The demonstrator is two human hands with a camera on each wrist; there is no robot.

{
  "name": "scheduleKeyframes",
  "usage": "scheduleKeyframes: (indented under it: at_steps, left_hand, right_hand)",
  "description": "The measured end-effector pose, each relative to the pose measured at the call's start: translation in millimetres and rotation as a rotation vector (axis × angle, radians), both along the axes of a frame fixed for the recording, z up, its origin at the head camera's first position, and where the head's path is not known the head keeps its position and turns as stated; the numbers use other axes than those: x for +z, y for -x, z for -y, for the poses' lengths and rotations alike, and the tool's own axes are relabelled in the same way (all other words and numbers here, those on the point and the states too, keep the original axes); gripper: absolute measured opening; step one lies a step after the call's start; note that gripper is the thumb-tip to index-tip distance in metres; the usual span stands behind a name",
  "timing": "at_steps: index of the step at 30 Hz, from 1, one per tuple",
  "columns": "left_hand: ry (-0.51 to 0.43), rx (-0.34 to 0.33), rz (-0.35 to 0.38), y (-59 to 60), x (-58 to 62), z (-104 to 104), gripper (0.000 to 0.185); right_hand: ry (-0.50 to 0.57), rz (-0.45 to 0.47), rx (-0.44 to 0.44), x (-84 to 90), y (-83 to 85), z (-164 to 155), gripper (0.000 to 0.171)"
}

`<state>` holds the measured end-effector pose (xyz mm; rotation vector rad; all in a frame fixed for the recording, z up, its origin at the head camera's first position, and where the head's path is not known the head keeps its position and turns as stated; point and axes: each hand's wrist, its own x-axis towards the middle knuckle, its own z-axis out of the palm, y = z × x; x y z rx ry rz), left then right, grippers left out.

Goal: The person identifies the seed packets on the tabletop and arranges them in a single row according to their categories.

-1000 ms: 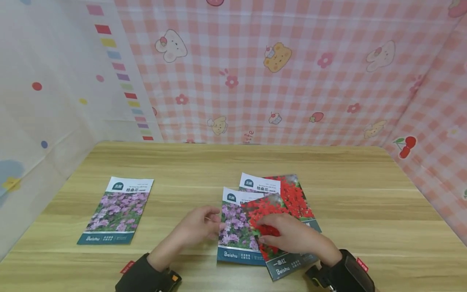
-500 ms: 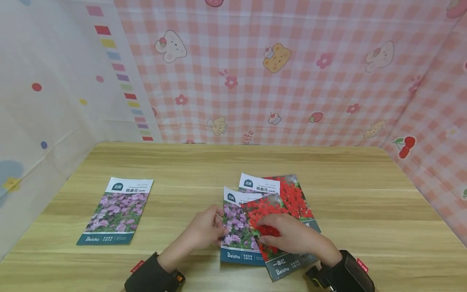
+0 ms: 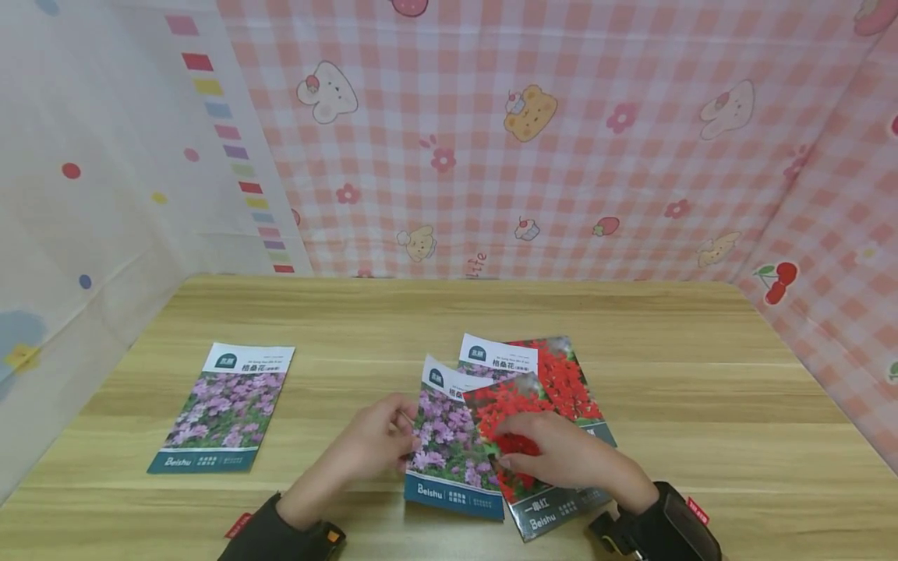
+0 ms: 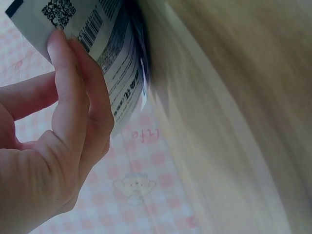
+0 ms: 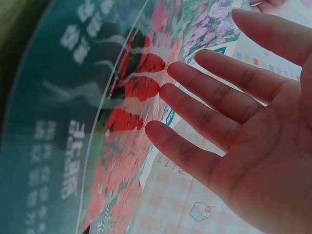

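Note:
Several seed packets overlap at the middle of the wooden table (image 3: 701,389). My left hand (image 3: 401,436) pinches the left edge of a purple-flower packet (image 3: 449,440), which is tilted up off the wood. In the left wrist view my fingers (image 4: 73,92) curl round that packet's printed back (image 4: 114,73), barcode showing. My right hand (image 3: 512,446) lies flat with straight fingers on a red-flower packet (image 3: 508,401) that overlaps the purple one. In the right wrist view, the fingers (image 5: 204,117) hover just over the red packet (image 5: 122,126).
Behind the pile lie another white-headed packet (image 3: 500,356) and a second red-flower packet (image 3: 571,382). A single purple-flower packet (image 3: 224,405) lies flat at the left. Patterned cloth walls (image 3: 533,156) close in the table on three sides.
My left hand closed on the purple-flower packet's left edge and drew it a little leftward and toward me. The right hand stayed on the red packet.

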<state>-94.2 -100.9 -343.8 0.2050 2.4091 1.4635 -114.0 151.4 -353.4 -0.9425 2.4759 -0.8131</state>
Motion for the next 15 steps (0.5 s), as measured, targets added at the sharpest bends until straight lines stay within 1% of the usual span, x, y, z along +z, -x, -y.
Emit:
scheduleKeyframes:
  at_steps: [8, 15]
  left_hand:
    - [-0.031, -0.042, -0.009, -0.1, 6.1, 20, 0.021]
    - [-0.033, -0.041, -0.027, 0.2, 12.8, 32, 0.023]
  right_hand:
    - [-0.008, -0.028, 0.007, 0.3, -0.6, 0, 0.025]
    - [-0.023, 0.01, -0.011, 2.4, -0.2, 0, 0.026]
